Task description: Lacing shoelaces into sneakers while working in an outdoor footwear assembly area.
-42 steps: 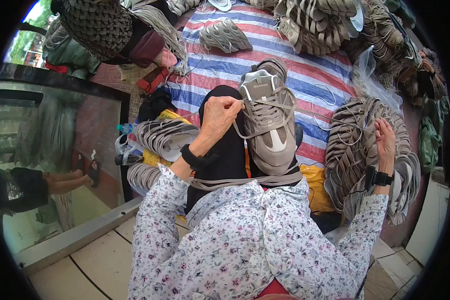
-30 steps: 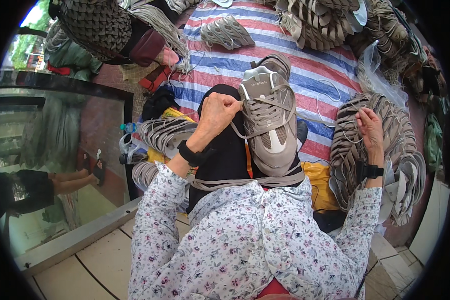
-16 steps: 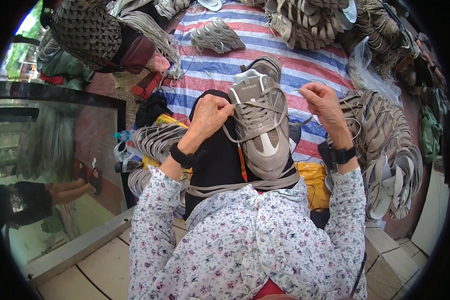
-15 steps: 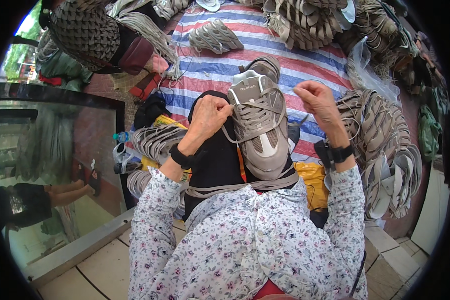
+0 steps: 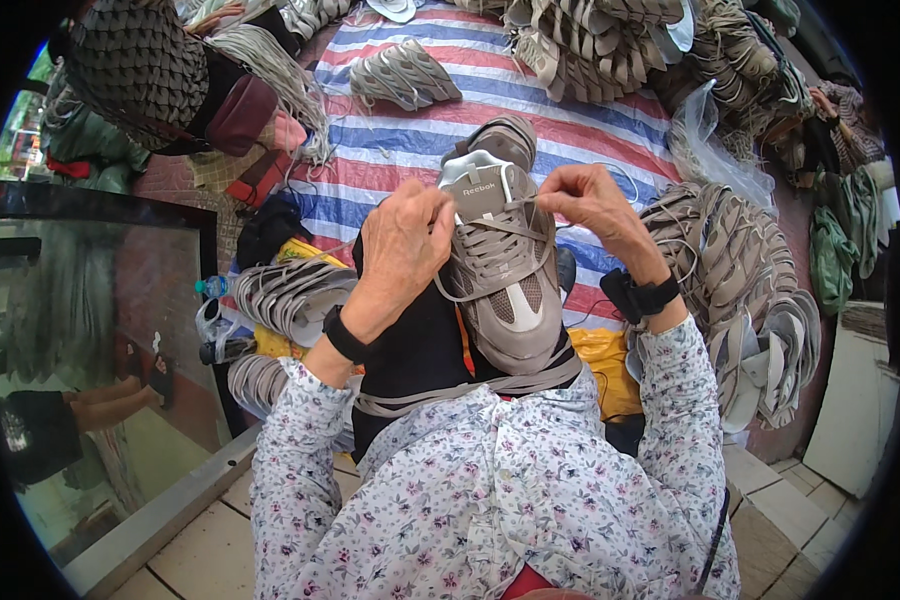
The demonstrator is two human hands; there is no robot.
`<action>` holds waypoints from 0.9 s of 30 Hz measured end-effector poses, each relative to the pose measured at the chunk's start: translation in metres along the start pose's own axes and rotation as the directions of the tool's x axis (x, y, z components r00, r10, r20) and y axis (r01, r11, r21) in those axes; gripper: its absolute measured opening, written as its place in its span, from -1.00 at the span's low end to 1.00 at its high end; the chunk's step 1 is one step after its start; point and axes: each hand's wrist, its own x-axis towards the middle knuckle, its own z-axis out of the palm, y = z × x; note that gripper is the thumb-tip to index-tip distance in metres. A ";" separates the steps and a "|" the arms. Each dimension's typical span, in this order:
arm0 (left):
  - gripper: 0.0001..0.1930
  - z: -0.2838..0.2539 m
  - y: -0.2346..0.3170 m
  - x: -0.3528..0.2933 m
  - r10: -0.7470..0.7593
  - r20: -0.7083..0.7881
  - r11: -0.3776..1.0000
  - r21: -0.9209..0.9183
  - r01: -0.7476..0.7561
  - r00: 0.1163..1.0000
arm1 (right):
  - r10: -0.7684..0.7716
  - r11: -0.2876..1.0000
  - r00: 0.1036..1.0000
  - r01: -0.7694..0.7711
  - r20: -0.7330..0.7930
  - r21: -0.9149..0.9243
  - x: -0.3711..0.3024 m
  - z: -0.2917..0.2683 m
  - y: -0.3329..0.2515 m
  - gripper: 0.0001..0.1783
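Note:
A grey-brown sneaker [image 5: 515,340] rests toe toward me on my black-trousered lap, its shoelace [image 5: 495,250] criss-crossed over the tongue. My left hand [image 5: 408,250] is closed in a pinch at the left edge of the collar; a loop of the lace runs up to its fingers, whose tips are partly hidden. Between thumb and forefinger, my right hand [image 5: 595,205] pinches a lace end beside the upper right eyelets. Several loose laces [image 5: 470,390] lie across my lap below the toe. Behind the sneaker's heel sits another grey-brown shoe [image 5: 505,140].
A striped sheet [image 5: 390,190] covers the ground ahead. Shoe uppers are piled at right [image 5: 720,260], far back [image 5: 600,50] and left [image 5: 295,295]; one single upper [image 5: 405,75] lies on the sheet. At left stands a glass panel [image 5: 100,350]. Beside it is a small bottle [image 5: 213,287].
My right hand has come left and in to the sneaker's upper eyelets. The left hand has shifted slightly toward the collar. The whole view has moved a little.

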 end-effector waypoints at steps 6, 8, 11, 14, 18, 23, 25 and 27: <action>-0.89 0.036 -0.007 0.036 0.108 0.100 0.979 -0.183 -0.088 0.989 | 0.045 0.994 0.990 -0.031 -0.137 0.107 0.001 0.008 0.000 -0.88; -0.85 0.041 -0.002 0.041 0.017 0.302 0.956 -0.285 0.073 0.953 | 0.048 0.992 0.988 -0.029 -0.147 0.126 0.004 0.012 0.010 -0.87; -0.85 0.047 -0.001 0.040 -0.014 0.291 0.956 -0.275 0.097 0.957 | 0.082 0.992 0.989 -0.068 -0.124 0.110 0.006 0.019 0.018 -0.86; -0.82 0.048 0.001 0.041 -0.052 0.333 0.942 -0.296 0.157 0.941 | 0.061 0.995 0.991 -0.051 -0.116 0.087 0.006 0.017 0.023 -0.88; -0.77 0.048 0.002 0.042 -0.055 0.349 0.955 -0.256 0.151 0.936 | -0.032 0.993 0.988 0.013 -0.153 -0.121 0.011 0.023 0.019 -0.87; -0.74 0.052 0.001 0.038 -0.016 0.313 0.940 -0.318 0.120 0.950 | -0.178 0.932 0.960 0.094 -0.215 -0.350 0.016 0.029 0.014 -0.86; -0.74 0.052 0.001 0.038 0.004 0.306 0.941 -0.322 0.099 0.952 | 0.016 0.999 0.994 -0.011 -0.111 0.045 0.011 0.018 0.014 -0.86; -0.74 0.053 0.002 0.039 0.027 0.302 0.941 -0.329 0.077 0.953 | 0.103 0.981 0.990 -0.086 -0.093 0.177 0.009 0.015 0.024 -0.87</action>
